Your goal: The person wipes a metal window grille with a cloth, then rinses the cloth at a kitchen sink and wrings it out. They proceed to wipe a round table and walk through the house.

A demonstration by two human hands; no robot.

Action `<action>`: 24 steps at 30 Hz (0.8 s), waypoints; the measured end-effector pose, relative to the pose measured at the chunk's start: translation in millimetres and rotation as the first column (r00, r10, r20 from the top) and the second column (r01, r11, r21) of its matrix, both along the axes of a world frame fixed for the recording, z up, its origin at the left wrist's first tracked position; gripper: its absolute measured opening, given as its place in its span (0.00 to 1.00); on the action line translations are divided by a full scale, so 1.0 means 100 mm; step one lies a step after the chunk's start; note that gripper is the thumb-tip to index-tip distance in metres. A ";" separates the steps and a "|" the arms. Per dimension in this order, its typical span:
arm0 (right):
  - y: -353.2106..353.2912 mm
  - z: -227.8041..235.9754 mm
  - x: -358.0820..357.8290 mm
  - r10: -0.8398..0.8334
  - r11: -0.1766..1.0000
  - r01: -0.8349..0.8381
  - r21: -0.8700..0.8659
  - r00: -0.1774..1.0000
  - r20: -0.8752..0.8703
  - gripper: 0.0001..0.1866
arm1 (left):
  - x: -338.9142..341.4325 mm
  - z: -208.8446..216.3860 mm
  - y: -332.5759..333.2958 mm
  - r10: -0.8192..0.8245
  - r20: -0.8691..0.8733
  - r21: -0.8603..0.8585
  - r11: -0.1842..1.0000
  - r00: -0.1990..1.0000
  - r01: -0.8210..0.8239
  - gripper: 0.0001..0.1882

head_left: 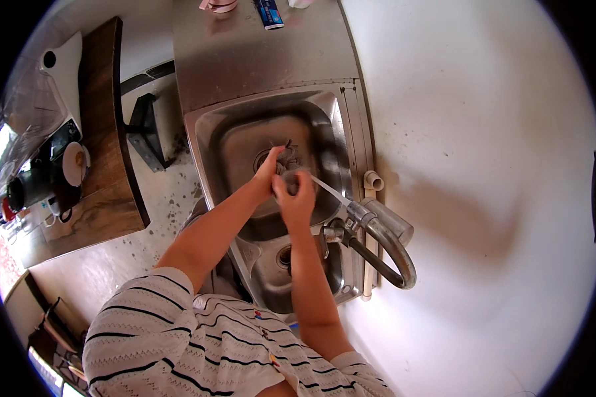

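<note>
Over the larger basin of the steel sink point(212, 135), my two hands are close together under running water. My left hand point(269, 167) curls around the left side of a small greyish, see-through thing point(290, 173) with a dark tip; blur and splashing hide its kind. From the near side my right hand point(296, 198) closes on the same thing, thumb and fingers bent. A stream of water point(330, 189) runs slantwise from the curved metal faucet point(400, 255) onto the fingers. Part of the basin drain point(263, 159) shows behind my left hand.
A smaller basin point(269, 274) lies nearer, below my right forearm. The steel counter point(258, 66) beyond holds a blue tube point(269, 14) and a pink item point(220, 5). A white wall point(470, 132) borders the right; a wooden table point(102, 132) with kitchenware stands left.
</note>
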State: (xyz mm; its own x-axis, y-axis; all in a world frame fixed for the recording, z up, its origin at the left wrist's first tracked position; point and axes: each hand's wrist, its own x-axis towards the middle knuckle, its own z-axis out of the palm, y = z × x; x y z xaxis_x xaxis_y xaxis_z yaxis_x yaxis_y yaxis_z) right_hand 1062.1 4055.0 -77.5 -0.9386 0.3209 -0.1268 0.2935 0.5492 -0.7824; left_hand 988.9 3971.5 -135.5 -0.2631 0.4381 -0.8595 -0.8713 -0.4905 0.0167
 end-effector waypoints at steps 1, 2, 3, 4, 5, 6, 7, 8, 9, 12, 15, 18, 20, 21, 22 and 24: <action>-0.17 0.17 -0.09 0.022 0.998 -0.017 0.062 0.997 -0.075 0.13 | -0.04 0.11 0.01 -0.006 0.052 -0.005 1.000 0.999 0.006 0.28; -0.19 0.06 -0.10 0.010 0.986 0.004 0.169 0.996 -0.083 0.13 | -0.02 0.06 0.02 -0.032 0.079 0.052 0.998 0.996 0.028 0.30; -0.19 -0.11 -0.09 -0.003 0.961 0.029 0.274 0.995 -0.095 0.13 | 0.03 -0.08 0.05 -0.063 0.102 0.110 0.993 0.993 0.051 0.31; -0.16 -0.27 -0.09 -0.015 0.925 0.054 0.376 0.994 -0.107 0.12 | 0.09 -0.25 0.07 -0.093 0.123 0.168 0.983 0.988 0.072 0.32; -0.13 -0.36 -0.16 -0.001 0.925 0.072 0.374 0.982 -0.187 0.12 | 0.21 -0.64 0.00 -0.046 -0.054 0.530 0.845 0.998 0.067 0.27; -0.05 -0.47 -0.22 0.014 0.915 0.081 0.395 0.973 -0.231 0.13 | 0.27 -0.62 0.04 0.024 -0.052 0.426 0.905 0.998 0.001 0.25; 0.07 -0.58 -0.30 0.031 0.905 0.090 0.415 0.961 -0.275 0.13 | 0.36 -0.57 0.16 0.094 -0.059 0.317 0.946 0.994 -0.071 0.22; 0.20 -0.69 -0.34 0.054 0.894 0.096 0.438 0.946 -0.318 0.14 | 0.43 -0.52 0.26 0.167 -0.075 0.206 0.967 0.983 -0.148 0.20; 0.39 -0.87 -0.31 -0.155 0.932 0.197 0.304 0.975 -0.156 0.13 | 0.38 -0.20 0.25 0.086 0.044 0.093 0.992 0.995 -0.090 0.18; 0.60 -1.07 -0.37 -0.443 0.842 0.500 -0.204 0.856 0.267 0.11 | 0.31 -0.05 0.20 -0.001 -0.006 0.016 1.000 1.000 0.001 0.19; 0.61 -0.85 -0.37 -0.281 0.125 0.520 -0.845 0.836 0.472 0.17 | 0.25 0.17 0.08 -0.011 -0.090 0.076 0.997 0.996 0.018 0.18; 0.70 -0.82 -0.37 -0.044 -0.091 0.533 -0.841 0.842 0.538 0.21 | 0.21 0.17 0.03 -0.060 -0.172 0.125 0.989 0.983 0.083 0.17; 0.67 -0.75 -0.33 -0.160 0.080 0.577 -0.813 0.812 0.561 0.20 | 0.18 0.12 -0.01 -0.097 -0.238 0.119 0.985 0.967 0.128 0.18; 0.62 -0.72 -0.33 -0.254 0.224 0.573 -0.788 0.815 0.520 0.19 | 0.17 0.07 -0.05 -0.105 -0.272 0.114 0.983 0.957 0.141 0.19; 0.58 -0.68 -0.33 -0.340 0.362 0.568 -0.739 0.819 0.463 0.18 | 0.16 0.02 -0.10 -0.114 -0.306 0.108 0.982 0.945 0.153 0.20; 0.49 -0.45 -0.37 -0.402 0.467 0.499 -0.729 0.855 0.328 0.15 | 0.12 -0.03 -0.22 -0.334 -0.242 -0.152 0.940 0.911 0.305 0.23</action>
State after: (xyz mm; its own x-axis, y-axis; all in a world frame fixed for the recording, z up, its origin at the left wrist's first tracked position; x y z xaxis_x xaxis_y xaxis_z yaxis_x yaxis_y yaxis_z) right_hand 1025.3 4103.8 -122.3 -0.6599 0.4277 -0.6178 0.4155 -0.4774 -0.7743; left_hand 1001.4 3949.7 -138.1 -0.3452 0.4443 -0.8267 -0.9385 -0.1690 0.3011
